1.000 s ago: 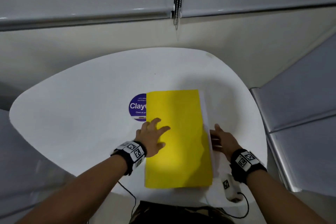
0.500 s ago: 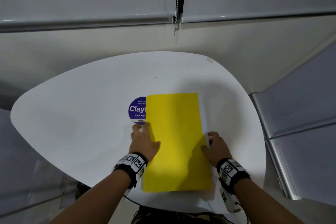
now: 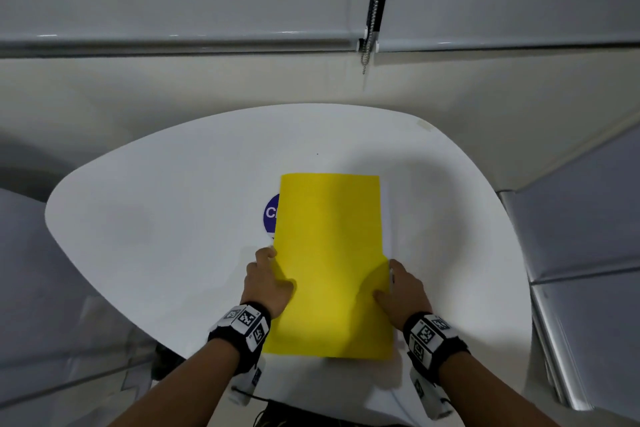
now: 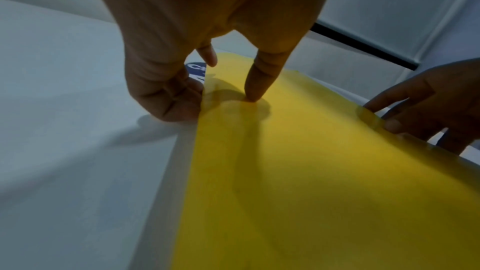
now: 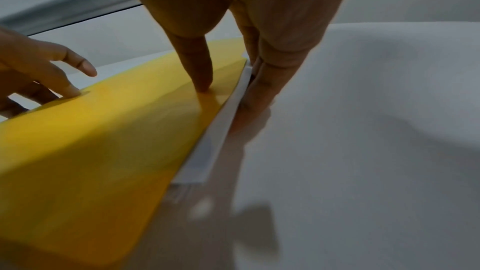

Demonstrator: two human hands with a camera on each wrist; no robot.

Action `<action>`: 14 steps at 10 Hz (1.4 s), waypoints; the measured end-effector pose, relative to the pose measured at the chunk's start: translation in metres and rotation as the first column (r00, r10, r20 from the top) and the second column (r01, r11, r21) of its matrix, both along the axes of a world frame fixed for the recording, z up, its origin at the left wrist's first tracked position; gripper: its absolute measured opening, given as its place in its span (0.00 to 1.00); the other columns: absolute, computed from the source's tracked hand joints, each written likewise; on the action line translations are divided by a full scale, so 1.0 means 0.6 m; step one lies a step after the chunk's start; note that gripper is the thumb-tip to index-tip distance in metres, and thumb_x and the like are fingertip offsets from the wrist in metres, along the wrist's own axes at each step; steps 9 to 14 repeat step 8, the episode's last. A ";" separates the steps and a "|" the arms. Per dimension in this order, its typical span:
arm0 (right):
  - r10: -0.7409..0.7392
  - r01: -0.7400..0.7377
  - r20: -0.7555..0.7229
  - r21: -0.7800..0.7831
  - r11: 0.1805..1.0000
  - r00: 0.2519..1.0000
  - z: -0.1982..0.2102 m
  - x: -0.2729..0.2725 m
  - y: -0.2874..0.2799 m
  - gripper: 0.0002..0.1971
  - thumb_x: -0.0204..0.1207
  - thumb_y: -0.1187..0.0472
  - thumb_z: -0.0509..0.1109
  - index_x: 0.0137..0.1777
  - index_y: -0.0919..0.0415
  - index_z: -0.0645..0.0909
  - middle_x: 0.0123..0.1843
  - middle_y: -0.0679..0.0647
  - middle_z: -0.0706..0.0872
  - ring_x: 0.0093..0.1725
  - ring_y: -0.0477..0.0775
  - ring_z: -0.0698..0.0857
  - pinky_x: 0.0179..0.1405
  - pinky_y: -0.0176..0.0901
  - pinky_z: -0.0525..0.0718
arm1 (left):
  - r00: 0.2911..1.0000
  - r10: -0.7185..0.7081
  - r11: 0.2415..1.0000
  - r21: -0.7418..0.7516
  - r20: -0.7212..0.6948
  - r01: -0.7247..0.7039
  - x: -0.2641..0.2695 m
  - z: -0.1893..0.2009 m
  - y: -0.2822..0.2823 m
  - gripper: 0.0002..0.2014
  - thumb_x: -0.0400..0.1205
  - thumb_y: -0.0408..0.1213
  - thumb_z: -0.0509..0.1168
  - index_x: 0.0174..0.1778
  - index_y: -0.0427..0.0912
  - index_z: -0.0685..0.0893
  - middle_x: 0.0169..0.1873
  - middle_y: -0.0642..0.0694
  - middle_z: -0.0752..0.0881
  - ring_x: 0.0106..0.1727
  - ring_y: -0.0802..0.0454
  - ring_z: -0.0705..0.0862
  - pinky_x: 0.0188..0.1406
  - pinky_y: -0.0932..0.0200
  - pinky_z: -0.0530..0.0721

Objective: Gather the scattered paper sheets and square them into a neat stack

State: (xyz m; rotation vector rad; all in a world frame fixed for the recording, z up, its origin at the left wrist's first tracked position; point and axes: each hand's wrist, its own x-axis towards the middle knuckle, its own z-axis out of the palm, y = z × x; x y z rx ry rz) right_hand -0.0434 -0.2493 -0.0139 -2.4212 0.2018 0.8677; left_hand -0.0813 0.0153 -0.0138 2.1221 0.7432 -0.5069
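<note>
A paper stack topped by a yellow sheet lies lengthwise on the round white table. White sheets stick out as a thin strip along its right side. My left hand grips the stack's left edge, thumb pressing on the yellow sheet and fingers curled against the edge. My right hand grips the right edge: its thumb presses on top, and its fingers lie against the white sheets.
A round purple sticker on the table is half covered by the stack's left side. Grey padded seats flank the table on the right and left. A wall with roller blinds and a bead chain stands behind.
My left hand left the top of the yellow sheet and took its left edge. My right hand closed in on the right edge. The white strip has narrowed and the stack covers more of the sticker.
</note>
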 end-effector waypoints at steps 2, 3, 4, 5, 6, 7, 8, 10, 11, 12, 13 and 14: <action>0.162 -0.163 0.043 0.014 0.987 0.986 -0.005 0.046 0.174 0.40 0.81 0.51 0.65 0.85 0.60 0.45 0.83 0.60 0.61 0.80 0.61 0.64 0.77 0.51 0.65 | 1.000 -0.018 0.972 0.234 0.025 0.012 0.012 0.012 0.145 0.22 0.78 0.32 0.63 0.69 0.50 0.73 0.67 0.36 0.70 0.62 0.33 0.77 0.59 0.45 0.79; 0.193 -0.196 0.047 0.071 0.978 0.980 -0.002 0.058 0.279 0.41 0.80 0.55 0.65 0.85 0.61 0.45 0.83 0.60 0.60 0.80 0.61 0.64 0.76 0.50 0.66 | 1.000 -0.029 0.942 0.334 -0.011 0.031 0.014 0.020 0.222 0.27 0.79 0.39 0.66 0.75 0.52 0.71 0.75 0.41 0.63 0.70 0.33 0.70 0.61 0.41 0.78; 0.272 -0.280 0.080 0.096 0.955 0.959 -0.004 0.061 0.379 0.41 0.80 0.57 0.66 0.85 0.63 0.44 0.85 0.60 0.57 0.82 0.59 0.61 0.79 0.47 0.62 | 0.992 -0.076 0.903 0.414 -0.104 0.112 0.015 0.018 0.294 0.35 0.79 0.46 0.67 0.82 0.50 0.62 0.82 0.45 0.56 0.75 0.33 0.66 0.65 0.37 0.77; 0.359 -0.364 0.057 0.119 0.924 0.932 0.001 0.068 0.463 0.42 0.81 0.55 0.66 0.85 0.62 0.42 0.84 0.61 0.57 0.82 0.60 0.62 0.77 0.48 0.65 | 0.985 -0.034 0.894 0.435 -0.168 0.106 0.017 0.013 0.367 0.39 0.79 0.48 0.68 0.84 0.48 0.56 0.84 0.44 0.52 0.79 0.33 0.62 0.71 0.36 0.73; 0.437 -0.438 0.039 0.115 0.892 0.899 -0.007 0.075 0.512 0.42 0.80 0.51 0.67 0.85 0.55 0.43 0.83 0.60 0.60 0.77 0.62 0.71 0.70 0.52 0.75 | 0.980 0.010 0.898 0.433 -0.197 0.078 0.010 0.009 0.423 0.40 0.79 0.47 0.68 0.84 0.48 0.55 0.84 0.44 0.51 0.80 0.32 0.60 0.72 0.36 0.72; 0.442 -0.434 0.003 0.185 0.882 0.897 -0.001 0.093 0.508 0.41 0.77 0.50 0.69 0.84 0.49 0.48 0.78 0.56 0.65 0.71 0.59 0.77 0.65 0.53 0.80 | 0.981 0.001 0.901 0.426 -0.194 0.084 0.012 0.010 0.441 0.40 0.79 0.48 0.68 0.84 0.48 0.56 0.84 0.44 0.51 0.80 0.32 0.60 0.72 0.36 0.72; 0.410 -0.380 -0.025 0.326 0.866 0.912 -0.010 0.068 0.458 0.36 0.77 0.52 0.69 0.82 0.49 0.58 0.68 0.46 0.73 0.61 0.46 0.78 0.60 0.38 0.79 | 0.987 0.026 0.895 0.444 -0.160 0.048 0.005 0.005 0.441 0.40 0.78 0.52 0.68 0.83 0.50 0.56 0.85 0.46 0.51 0.81 0.34 0.59 0.71 0.34 0.71; 0.410 -0.380 -0.025 0.326 0.866 0.912 -0.010 0.068 0.458 0.36 0.77 0.52 0.69 0.82 0.49 0.58 0.68 0.46 0.73 0.61 0.46 0.78 0.60 0.38 0.79 | 0.987 0.026 0.895 0.444 -0.160 0.048 0.005 0.005 0.441 0.40 0.78 0.52 0.68 0.83 0.50 0.56 0.85 0.46 0.51 0.81 0.34 0.59 0.71 0.34 0.71; 0.410 -0.380 -0.025 0.326 0.866 0.912 -0.010 0.068 0.458 0.36 0.77 0.52 0.69 0.82 0.49 0.58 0.68 0.46 0.73 0.61 0.46 0.78 0.60 0.38 0.79 | 0.987 0.026 0.895 0.444 -0.160 0.048 0.005 0.005 0.441 0.40 0.78 0.52 0.68 0.83 0.50 0.56 0.85 0.46 0.51 0.81 0.34 0.59 0.71 0.34 0.71; 0.410 -0.380 -0.025 0.326 0.866 0.912 -0.010 0.068 0.458 0.36 0.77 0.52 0.69 0.82 0.49 0.58 0.68 0.46 0.73 0.61 0.46 0.78 0.60 0.38 0.79 | 0.987 0.026 0.895 0.444 -0.160 0.048 0.005 0.005 0.441 0.40 0.78 0.52 0.68 0.83 0.50 0.56 0.85 0.46 0.51 0.81 0.34 0.59 0.71 0.34 0.71; 0.410 -0.380 -0.025 0.326 0.866 0.912 -0.010 0.068 0.458 0.36 0.77 0.52 0.69 0.82 0.49 0.58 0.68 0.46 0.73 0.61 0.46 0.78 0.60 0.38 0.79 | 0.987 0.026 0.895 0.444 -0.160 0.048 0.005 0.005 0.441 0.40 0.78 0.52 0.68 0.83 0.50 0.56 0.85 0.46 0.51 0.81 0.34 0.59 0.71 0.34 0.71; 0.410 -0.380 -0.025 0.326 0.866 0.912 -0.010 0.068 0.458 0.36 0.77 0.52 0.69 0.82 0.49 0.58 0.68 0.46 0.73 0.61 0.46 0.78 0.60 0.38 0.79 | 0.987 0.026 0.895 0.444 -0.160 0.048 0.005 0.005 0.441 0.40 0.78 0.52 0.68 0.83 0.50 0.56 0.85 0.46 0.51 0.81 0.34 0.59 0.71 0.34 0.71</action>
